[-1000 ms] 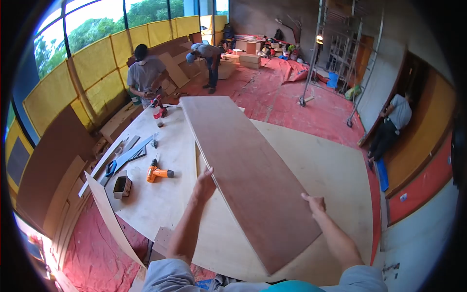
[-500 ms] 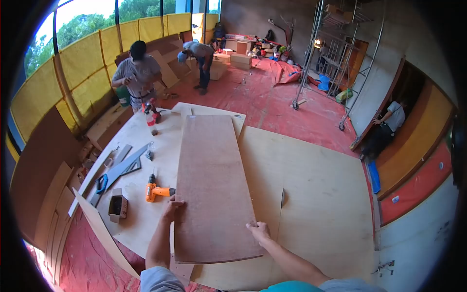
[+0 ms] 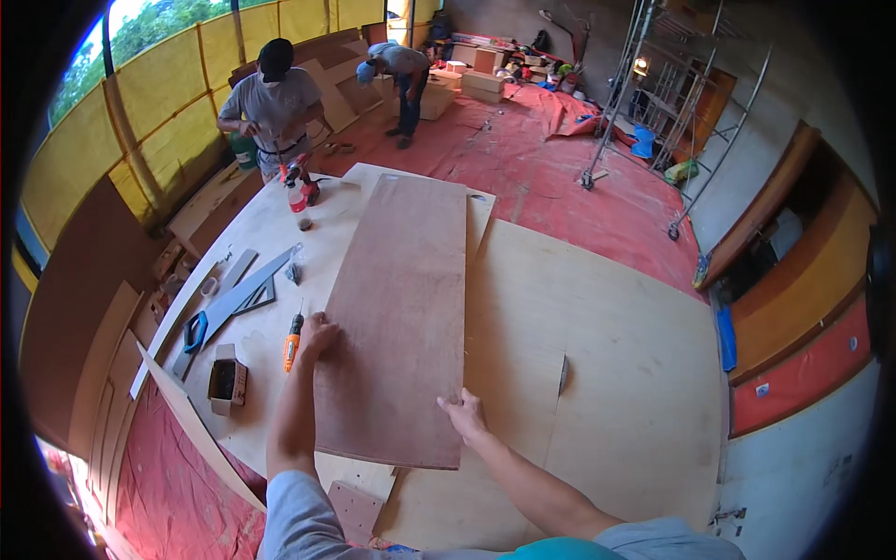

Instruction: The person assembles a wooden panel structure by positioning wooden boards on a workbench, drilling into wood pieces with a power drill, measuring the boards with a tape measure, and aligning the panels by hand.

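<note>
A long reddish-brown board (image 3: 397,317) lies lengthwise before me over pale plywood sheets (image 3: 616,373). My left hand (image 3: 319,336) grips its left edge, with the thumb on top and the fingers bent at the rim. At the board's right edge, near its close end, is my right hand (image 3: 465,416), thumb at the rim and fingers curled. An orange drill (image 3: 293,343) lies just left of my left hand, partly hidden by it. Farther left are a handsaw (image 3: 219,313) with a blue handle and a small open box (image 3: 227,381).
A person (image 3: 273,107) stands beyond the far left of the work surface, near a red drill (image 3: 306,187). Another person (image 3: 397,79) bends over behind. Scaffolding (image 3: 653,112) stands at the back right. Boards (image 3: 84,317) lean along the left, and a thin panel (image 3: 196,420) stands near left.
The board has swung from a slant to nearly straight ahead and come down lower, both hands moving left with it. The view has shifted. The person at the doorway is now mostly hidden.
</note>
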Tool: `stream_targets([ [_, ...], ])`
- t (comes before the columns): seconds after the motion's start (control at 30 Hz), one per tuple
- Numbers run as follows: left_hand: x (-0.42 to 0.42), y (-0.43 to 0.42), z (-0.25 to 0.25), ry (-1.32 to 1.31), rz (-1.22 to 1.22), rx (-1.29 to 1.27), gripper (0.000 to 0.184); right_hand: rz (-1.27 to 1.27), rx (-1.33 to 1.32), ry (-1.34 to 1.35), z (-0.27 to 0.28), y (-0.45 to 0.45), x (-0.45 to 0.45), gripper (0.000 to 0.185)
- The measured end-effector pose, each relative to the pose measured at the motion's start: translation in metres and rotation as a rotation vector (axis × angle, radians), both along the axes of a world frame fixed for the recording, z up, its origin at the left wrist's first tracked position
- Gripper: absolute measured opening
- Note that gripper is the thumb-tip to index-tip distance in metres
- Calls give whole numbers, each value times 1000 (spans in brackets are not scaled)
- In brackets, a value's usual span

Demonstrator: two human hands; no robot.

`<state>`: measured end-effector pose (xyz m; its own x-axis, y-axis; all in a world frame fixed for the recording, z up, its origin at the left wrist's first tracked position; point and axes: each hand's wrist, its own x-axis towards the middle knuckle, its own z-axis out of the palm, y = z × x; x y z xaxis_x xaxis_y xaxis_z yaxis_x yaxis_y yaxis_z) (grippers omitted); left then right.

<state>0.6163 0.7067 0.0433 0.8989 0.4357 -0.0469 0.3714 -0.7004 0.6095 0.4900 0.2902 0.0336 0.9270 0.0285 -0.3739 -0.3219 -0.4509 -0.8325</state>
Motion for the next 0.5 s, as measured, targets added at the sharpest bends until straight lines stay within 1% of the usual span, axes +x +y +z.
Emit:
stream_targets([
  [0.07,14,22,-11,-38,47,-198,35,-68,193,7,-27,17,7,68],
  [0.1,20,30,-16,-70,69,-240,30,-69,191,3,-24,21,10,68],
  [0.17,27,38,-6,-38,76,-225,31,-41,353,233,-2,28,13,70],
  [0.2,29,43,-3,-2,86,-208,33,-46,355,233,11,30,11,70],
  [0.27,32,47,-9,-35,89,-191,34,42,400,207,30,35,7,74],
  [0.3,30,45,-5,-36,116,-207,35,38,406,212,28,38,4,74],
  [0.37,26,47,8,-38,140,-216,36,-54,232,157,25,47,-1,78],
  [0.4,26,48,15,-8,141,-186,36,-55,235,156,26,51,0,78],
  [0.43,26,48,20,22,143,-156,36,-27,152,96,27,55,1,79],
  [0.47,26,49,28,21,139,-156,36,1,68,35,28,55,1,81],
  [0.5,28,54,31,-2,161,-196,37,-5,68,34,37,52,6,81],
])
